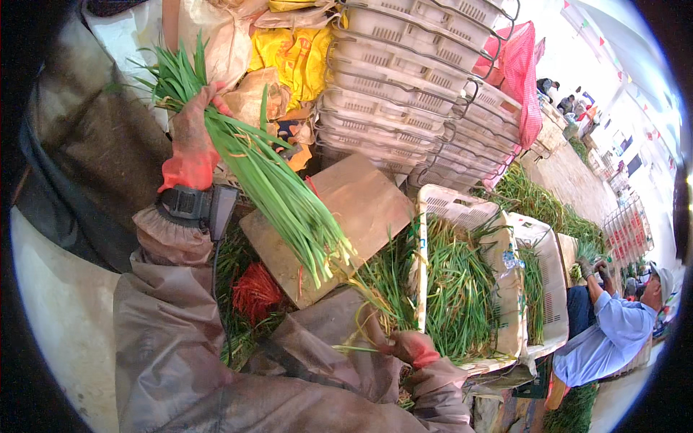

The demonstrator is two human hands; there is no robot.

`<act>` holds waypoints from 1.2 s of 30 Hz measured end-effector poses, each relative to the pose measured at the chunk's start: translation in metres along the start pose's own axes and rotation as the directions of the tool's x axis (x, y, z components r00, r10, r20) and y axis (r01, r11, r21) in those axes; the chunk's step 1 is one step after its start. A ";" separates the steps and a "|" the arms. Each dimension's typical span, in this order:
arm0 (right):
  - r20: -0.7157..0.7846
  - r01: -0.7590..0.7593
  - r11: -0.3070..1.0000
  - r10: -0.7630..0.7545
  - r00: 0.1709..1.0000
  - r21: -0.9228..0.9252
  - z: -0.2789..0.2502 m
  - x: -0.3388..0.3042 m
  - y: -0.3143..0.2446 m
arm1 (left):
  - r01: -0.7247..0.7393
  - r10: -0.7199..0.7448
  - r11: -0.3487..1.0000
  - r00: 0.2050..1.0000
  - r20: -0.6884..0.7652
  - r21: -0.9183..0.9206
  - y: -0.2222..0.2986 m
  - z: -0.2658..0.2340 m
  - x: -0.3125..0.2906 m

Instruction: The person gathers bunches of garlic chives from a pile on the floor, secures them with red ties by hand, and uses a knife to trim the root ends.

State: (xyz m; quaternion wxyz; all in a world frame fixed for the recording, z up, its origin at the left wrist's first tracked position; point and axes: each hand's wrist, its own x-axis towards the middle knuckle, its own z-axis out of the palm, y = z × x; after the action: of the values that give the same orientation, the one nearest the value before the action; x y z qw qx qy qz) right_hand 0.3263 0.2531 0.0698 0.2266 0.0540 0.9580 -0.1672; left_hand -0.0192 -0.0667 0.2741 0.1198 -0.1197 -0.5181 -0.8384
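My left hand (195,119), in a soiled glove with a red cuff, is closed around a bunch of garlic chives (271,184). The long flat leaves slope down to the right, their pale stem ends over a brown board (368,206). Low on the right, my right hand (408,346) is closed by my lap on a few yellowed leaves (364,339), which trail from its fingers. A tangle of red ties (256,292) lies beside the board, among loose greens.
A white crate (422,274) full of loose greens stands right of the board, with another white crate (556,289) beyond. Stacked crates (393,86) rise behind. Yellow bags (299,61) lie at the back. A person in a blue shirt (603,335) handles greens at far right.
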 end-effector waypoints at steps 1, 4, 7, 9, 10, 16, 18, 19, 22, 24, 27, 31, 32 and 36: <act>-0.142 0.040 0.970 -0.006 0.990 0.238 0.000 0.006 -0.003 | 0.002 -0.002 1.000 1.000 0.004 -0.003 0.004 0.005 -0.001; -0.430 0.175 0.928 -0.018 0.902 0.328 -0.044 0.030 -0.065 | -0.007 0.010 0.997 0.999 -0.034 0.074 0.013 0.015 -0.009; -0.512 0.281 0.877 -0.047 0.858 0.391 -0.089 0.049 -0.140 | -0.043 0.043 0.993 0.999 -0.005 0.106 0.013 0.021 -0.014; -0.573 0.305 0.847 -0.001 0.820 0.435 -0.099 0.065 -0.156 | 0.009 -0.010 0.999 1.000 0.002 0.037 0.007 0.044 -0.022; -0.605 0.332 0.847 -0.015 0.796 0.416 -0.097 0.079 -0.155 | 0.011 -0.011 0.999 1.000 0.018 0.031 0.005 0.052 -0.026; -0.635 0.548 0.815 -0.325 0.701 0.188 -0.044 0.071 -0.120 | -0.029 0.038 0.970 0.999 -0.032 0.240 0.017 0.029 -0.017; -0.586 0.511 0.794 -0.253 0.770 0.330 -0.025 0.047 -0.093 | -0.019 0.021 0.991 1.000 -0.018 0.129 0.016 0.002 -0.005; -0.529 0.460 0.741 -0.168 0.832 0.488 -0.015 0.034 -0.080 | -0.012 0.015 0.992 1.000 -0.020 0.127 0.012 -0.001 -0.005; -0.249 0.232 0.855 -0.126 0.960 0.463 0.024 0.040 -0.021 | 0.038 -0.036 0.996 0.999 0.034 -0.085 0.005 0.001 -0.002; -0.252 0.205 0.765 -0.057 0.966 0.611 0.030 0.030 -0.012 | 0.042 -0.040 0.997 0.999 0.030 -0.060 0.004 0.003 -0.004; -0.172 -0.018 0.943 0.080 0.982 0.332 -0.016 0.020 -0.050 | 0.004 -0.004 1.000 1.000 0.011 -0.003 0.013 0.013 -0.010; -0.518 0.270 0.789 0.071 0.852 0.552 -0.048 0.036 -0.104 | 0.010 -0.010 1.000 1.000 0.020 -0.013 0.025 0.039 -0.025; -0.581 0.377 0.686 0.083 0.810 0.623 -0.052 0.041 -0.109 | 0.008 -0.007 1.000 1.000 0.031 -0.012 0.026 0.047 -0.029; -0.857 0.622 0.607 0.223 0.465 0.495 -0.048 0.069 -0.093 | -0.032 0.033 0.999 0.998 0.051 -0.019 0.031 0.064 -0.037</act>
State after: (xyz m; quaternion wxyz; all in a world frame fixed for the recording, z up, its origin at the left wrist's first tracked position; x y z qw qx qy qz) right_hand 0.2280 0.1844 0.1066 -0.3551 0.0910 0.7627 -0.5329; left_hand 0.0309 -0.0198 0.3157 0.1188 -0.1508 -0.5114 -0.8376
